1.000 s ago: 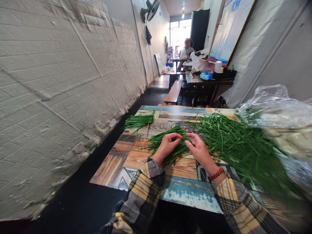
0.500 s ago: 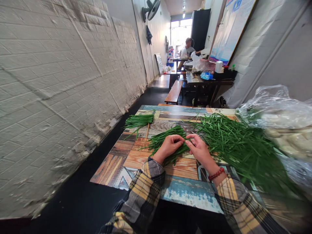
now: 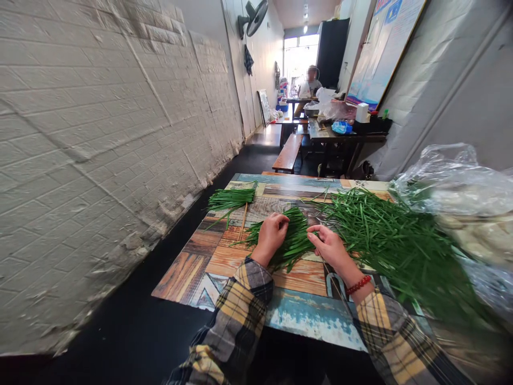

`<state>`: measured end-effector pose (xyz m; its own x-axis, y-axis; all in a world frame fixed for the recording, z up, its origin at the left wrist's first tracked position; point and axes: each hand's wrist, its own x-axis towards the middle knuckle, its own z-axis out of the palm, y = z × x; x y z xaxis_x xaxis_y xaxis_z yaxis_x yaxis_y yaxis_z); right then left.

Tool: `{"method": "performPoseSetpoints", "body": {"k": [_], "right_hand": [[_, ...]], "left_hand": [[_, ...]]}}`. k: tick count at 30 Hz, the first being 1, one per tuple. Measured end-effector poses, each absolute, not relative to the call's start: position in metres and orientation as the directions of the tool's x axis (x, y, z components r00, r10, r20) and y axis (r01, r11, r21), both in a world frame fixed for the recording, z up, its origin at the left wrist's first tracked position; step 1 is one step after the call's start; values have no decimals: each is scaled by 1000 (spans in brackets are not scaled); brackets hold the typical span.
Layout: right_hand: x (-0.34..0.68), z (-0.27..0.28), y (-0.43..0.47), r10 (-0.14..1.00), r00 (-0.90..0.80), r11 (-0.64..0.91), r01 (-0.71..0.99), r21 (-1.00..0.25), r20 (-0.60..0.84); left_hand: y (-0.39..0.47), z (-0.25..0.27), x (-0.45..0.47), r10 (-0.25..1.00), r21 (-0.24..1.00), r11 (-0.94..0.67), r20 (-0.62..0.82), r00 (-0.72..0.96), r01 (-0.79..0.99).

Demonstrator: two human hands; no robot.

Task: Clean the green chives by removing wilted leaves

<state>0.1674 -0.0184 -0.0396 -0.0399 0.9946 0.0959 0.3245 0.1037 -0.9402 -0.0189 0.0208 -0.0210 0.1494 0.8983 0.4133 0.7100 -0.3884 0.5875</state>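
Note:
My left hand rests over a bundle of green garlic chives on the table. Its fingers are curled together, and what is between the fingertips is hidden. Just right of that bundle, my right hand pinches a thin skewer, which slants down under the palm toward the wrist. A gap separates the two hands. Farther left lies a neat row of chives, with light bamboo sticks reaching out from it. A large loose heap of chives spreads to the right of my right hand.
The table has a patchwork wood pattern. Clear plastic bags with pale contents stand at its right side. A brick-patterned wall runs along the left. Beyond are a bench, a cluttered table and a seated person.
My left hand has moved left, away from the right fingertips, onto the chive bundle. My right hand stays almost in place with the skewer. The view has shifted slightly.

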Motion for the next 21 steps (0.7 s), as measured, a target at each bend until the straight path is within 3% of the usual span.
{"method": "performPoseSetpoints", "body": {"k": [5, 11, 17, 21], "right_hand": [[166, -39, -19, 995, -51, 102, 317, -943, 91], [166, -41, -19, 994, -52, 105, 320, -942, 94], [166, -40, -19, 995, -50, 98, 339, -936, 86], [165, -38, -20, 995, -51, 99, 340, -935, 86]], "left_hand": [[14, -22, -18, 877, 362, -437, 373, 301, 824], [14, -23, -18, 877, 245, -428, 345, 334, 870], [13, -23, -17, 867, 269, -440, 374, 328, 857], [14, -20, -14, 856, 439, -465, 444, 264, 769]]}}
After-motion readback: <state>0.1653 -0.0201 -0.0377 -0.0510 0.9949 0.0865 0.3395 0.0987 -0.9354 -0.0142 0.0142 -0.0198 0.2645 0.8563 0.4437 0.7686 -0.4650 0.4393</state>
